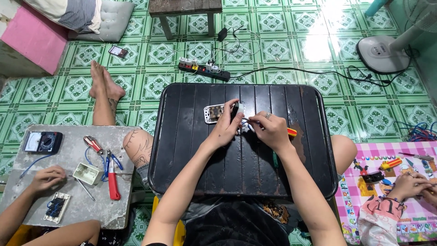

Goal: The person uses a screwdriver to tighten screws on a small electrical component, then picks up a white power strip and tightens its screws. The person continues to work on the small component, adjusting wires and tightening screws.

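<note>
Hands meet over the middle of a black slatted tray-top counter point(191, 150) that rests across the person's lap. The left hand point(226, 126) has its grip pinched on a small white socket plate point(214, 113), thumb and fingers closed around its right end. That plate is a pale rectangle with a darker recessed middle where small fittings show; it lies nearly flat, just above the counter's centre, its left end free. The right hand point(271, 130) has its grip pressed together around a screwdriver point(291, 132) with a red and yellow handle; the handle end sticks out to the right of the fist, and the thin shaft points left toward the plate and a few small white parts under the fingers. Whether the tip touches the plate cannot be told.

At the left, another person's hand point(45, 177) rests on a grey slab point(109, 209) beside a white switch plate point(57, 207), a white wall box point(87, 173), red-handled pliers point(112, 180) and a black multimeter point(42, 142). At the right, a third person's hands point(409, 184) work on a pink patterned mat point(364, 155). A power strip point(204, 69) lies on the green tiled floor point(273, 45) beyond the counter.
</note>
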